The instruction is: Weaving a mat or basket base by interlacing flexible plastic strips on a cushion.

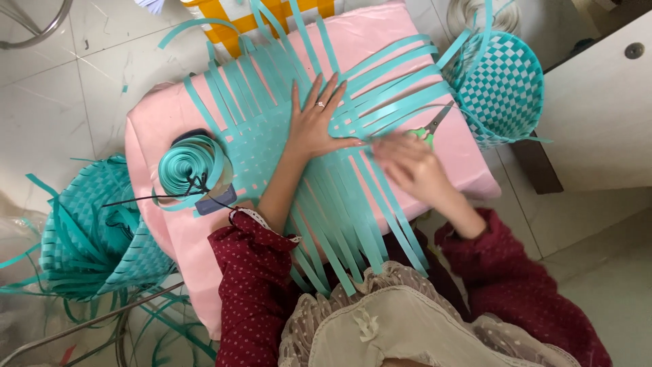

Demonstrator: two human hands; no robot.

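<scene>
Currently your pink pad (pixel 170 115) sits above white floor tiles (pixel 61 88); left hand (pixel 314 122) spread flat on woven strips (pixel 265 136), right hand (pixel 407 163) blurred, grip indeterminate

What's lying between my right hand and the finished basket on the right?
In the head view, green-handled scissors lie between the right hand and the basket, on teal strips.

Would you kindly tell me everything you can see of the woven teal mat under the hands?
The woven mat is made of flat teal strips that look like plastic, interlaced in a checker pattern at its middle, with long loose ends fanning out on all sides. It lies flat on a pink cushioned surface. The left hand presses flat on it; the blurred right hand touches strips at its right side.
</scene>
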